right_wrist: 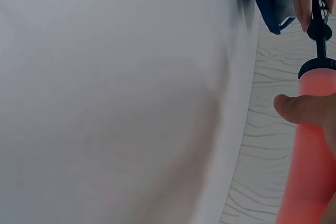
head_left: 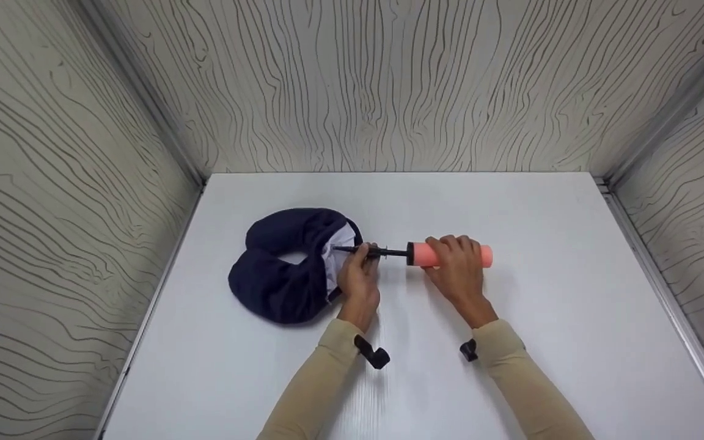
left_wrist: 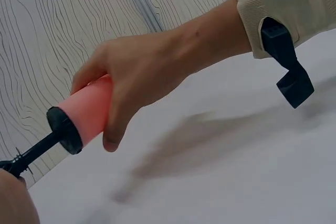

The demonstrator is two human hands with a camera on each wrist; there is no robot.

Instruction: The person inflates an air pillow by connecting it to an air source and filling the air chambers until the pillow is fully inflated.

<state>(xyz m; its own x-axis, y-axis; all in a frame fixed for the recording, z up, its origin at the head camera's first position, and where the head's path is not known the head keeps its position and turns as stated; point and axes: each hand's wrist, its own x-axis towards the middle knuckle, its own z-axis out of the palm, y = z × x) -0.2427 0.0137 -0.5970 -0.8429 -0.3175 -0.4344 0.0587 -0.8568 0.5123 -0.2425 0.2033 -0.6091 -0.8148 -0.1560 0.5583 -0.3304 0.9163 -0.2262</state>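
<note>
A navy U-shaped neck pillow (head_left: pixel 272 293) lies on the left half of the table, its white inner part (head_left: pixel 344 234) showing at an opening on its right side. My left hand (head_left: pixel 359 286) grips the black shaft end of a coral hand pump (head_left: pixel 421 254), with the thin black nozzle (head_left: pixel 344 249) pointing left over the white part. Around the pump's coral barrel (left_wrist: pixel 86 109) curl the fingers of my right hand (head_left: pixel 461 275). In the right wrist view its thumb (right_wrist: pixel 302 109) lies across the barrel. The nozzle's tip is too small to make out clearly.
Under everything is a white table (head_left: pixel 425 379), bordered by metal rails (head_left: pixel 663 299). Panels with a wood-grain line pattern (head_left: pixel 352 85) rise at the back and both sides. A black strap mount (head_left: pixel 371 352) sits at each sleeve cuff.
</note>
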